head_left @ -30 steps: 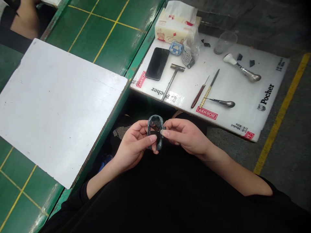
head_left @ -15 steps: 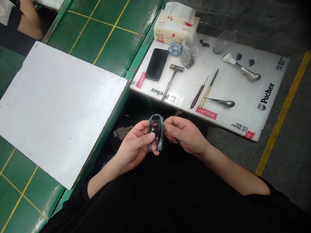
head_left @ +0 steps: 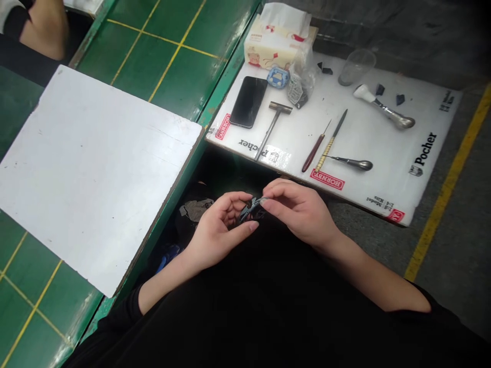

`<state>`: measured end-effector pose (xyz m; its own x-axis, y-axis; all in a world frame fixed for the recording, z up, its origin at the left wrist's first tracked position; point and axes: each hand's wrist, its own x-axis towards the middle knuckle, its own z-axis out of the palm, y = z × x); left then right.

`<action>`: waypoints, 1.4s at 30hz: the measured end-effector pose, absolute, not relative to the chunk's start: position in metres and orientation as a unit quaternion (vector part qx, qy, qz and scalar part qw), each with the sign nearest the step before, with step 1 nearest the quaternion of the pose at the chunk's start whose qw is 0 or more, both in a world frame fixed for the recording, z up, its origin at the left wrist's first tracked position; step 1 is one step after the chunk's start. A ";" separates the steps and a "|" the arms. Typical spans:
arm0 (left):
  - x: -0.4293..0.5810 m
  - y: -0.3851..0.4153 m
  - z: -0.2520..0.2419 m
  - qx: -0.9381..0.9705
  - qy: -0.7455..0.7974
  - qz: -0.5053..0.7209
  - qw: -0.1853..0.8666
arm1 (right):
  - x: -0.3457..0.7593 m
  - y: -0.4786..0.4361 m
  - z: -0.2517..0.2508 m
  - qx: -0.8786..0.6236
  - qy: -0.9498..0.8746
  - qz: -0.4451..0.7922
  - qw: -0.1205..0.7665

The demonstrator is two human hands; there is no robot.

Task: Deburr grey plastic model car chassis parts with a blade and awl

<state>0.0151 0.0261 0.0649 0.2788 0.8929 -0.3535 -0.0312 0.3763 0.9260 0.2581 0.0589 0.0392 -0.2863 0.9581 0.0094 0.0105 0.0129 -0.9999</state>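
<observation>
Over my lap, a small blue-grey model car shell (head_left: 250, 207) sits between my two hands, turned nearly edge-on and partly hidden by fingers. My left hand (head_left: 220, 230) is closed around its near side, the thumb stretched below it and the fingers curled behind. From the other side, the thumb and forefinger of my right hand (head_left: 299, 207) pinch the shell's upper right edge. Dark clothing behind it makes its details hard to make out.
On the right board (head_left: 383, 189) lie a T-shaped hammer (head_left: 273, 128), red-handled awl (head_left: 313, 153), file (head_left: 337, 129), metal-handled pick (head_left: 355, 162), white-ended tool (head_left: 387, 110), phone (head_left: 248, 102), tissue pack (head_left: 272, 48) and clear cup (head_left: 356, 66). A white board (head_left: 103, 174) lies left; another person's arm (head_left: 48, 30) shows top left.
The shell has been turned from facing up to nearly edge-on. My right hand has moved slightly left and now pinches its edge; my left fingers have shifted around it.
</observation>
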 end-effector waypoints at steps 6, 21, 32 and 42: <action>0.011 0.028 0.050 0.491 0.468 0.459 0.574 | 0.256 0.050 0.039 -0.354 -0.698 0.366 0.503; 0.006 0.025 0.048 0.506 0.421 0.499 0.563 | 0.250 0.045 0.037 -0.312 -0.748 0.281 0.514; 0.003 0.025 0.049 0.526 0.411 0.505 0.547 | 0.252 0.045 0.038 -0.311 -0.737 0.296 0.522; 0.012 0.031 0.061 0.269 0.446 0.386 0.761 | 0.251 0.056 0.034 -0.416 -0.519 0.569 0.483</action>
<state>0.0122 0.0311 0.0613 0.3027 0.8283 -0.4714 -0.3478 0.5565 0.7545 0.2512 0.0560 0.0338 -0.1879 0.9818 0.0277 -0.1177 0.0055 -0.9930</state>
